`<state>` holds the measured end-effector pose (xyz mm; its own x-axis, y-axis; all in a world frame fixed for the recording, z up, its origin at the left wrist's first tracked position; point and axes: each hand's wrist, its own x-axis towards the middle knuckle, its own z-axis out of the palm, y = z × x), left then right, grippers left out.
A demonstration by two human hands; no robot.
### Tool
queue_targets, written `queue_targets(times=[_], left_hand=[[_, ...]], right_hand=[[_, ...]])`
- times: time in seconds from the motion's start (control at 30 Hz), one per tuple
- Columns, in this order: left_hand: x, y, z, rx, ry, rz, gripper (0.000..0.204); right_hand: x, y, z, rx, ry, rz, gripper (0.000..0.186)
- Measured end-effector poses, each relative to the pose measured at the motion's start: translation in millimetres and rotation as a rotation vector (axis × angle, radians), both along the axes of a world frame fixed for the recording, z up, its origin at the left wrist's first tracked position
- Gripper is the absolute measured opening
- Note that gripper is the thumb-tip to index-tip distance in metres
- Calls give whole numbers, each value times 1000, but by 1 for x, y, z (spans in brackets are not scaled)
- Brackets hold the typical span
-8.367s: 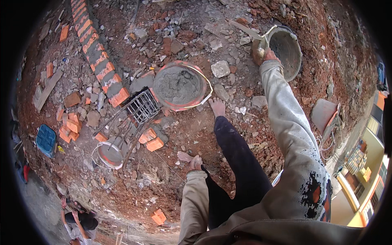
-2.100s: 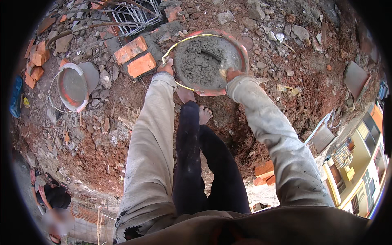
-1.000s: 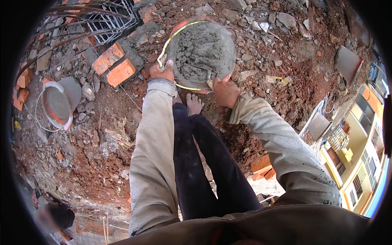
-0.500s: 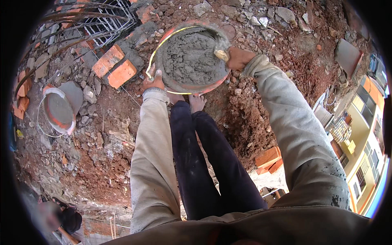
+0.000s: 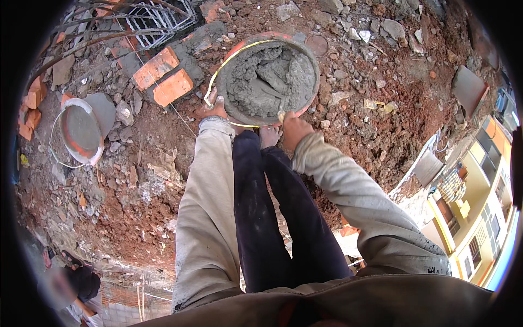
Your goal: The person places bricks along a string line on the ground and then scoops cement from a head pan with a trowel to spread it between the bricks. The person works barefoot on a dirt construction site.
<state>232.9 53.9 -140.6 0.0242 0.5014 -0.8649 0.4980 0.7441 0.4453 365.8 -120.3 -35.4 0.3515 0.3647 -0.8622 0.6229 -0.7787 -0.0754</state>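
A round bucket [image 5: 315,61] full of wet grey mortar [image 5: 245,76] stands on the ground just beyond my bare feet. My left hand [image 5: 213,110] is closed on its near left rim, thumb up, beside the yellow bucket handle [image 5: 212,82]. At the near right rim, my right hand [image 5: 296,131] is wrapped round the handle of a trowel [image 5: 281,115]. The trowel's blade is sunk in the mortar and cannot be made out clearly. A smooth furrow runs through the mortar in front of it.
Two orange bricks [image 5: 164,76] lie left of the bucket, near a thin string and steel bars. A second bucket [image 5: 81,132] tilts farther left. A flat yellow tool [image 5: 379,106] lies on the rubble at right. Another person [image 5: 81,286] is at the lower left.
My right hand has moved from the bucket's right side toward me, to the near rim, with the trowel. The mortar surface is newly furrowed. My left hand keeps its place on the rim.
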Motion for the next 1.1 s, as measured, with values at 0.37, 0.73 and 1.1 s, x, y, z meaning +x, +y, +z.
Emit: queue_targets(times=[0.37, 0.73, 1.1], left_hand=[[13, 10, 46, -55, 276, -278, 70], [15, 8, 53, 55, 211, -252, 31], [-34, 0, -15, 68, 401, -243, 41]], right_hand=[[30, 18, 30, 78, 200, -48, 38], [8, 13, 70, -35, 177, 44, 46], [24, -11, 122, 160, 185, -91, 50]])
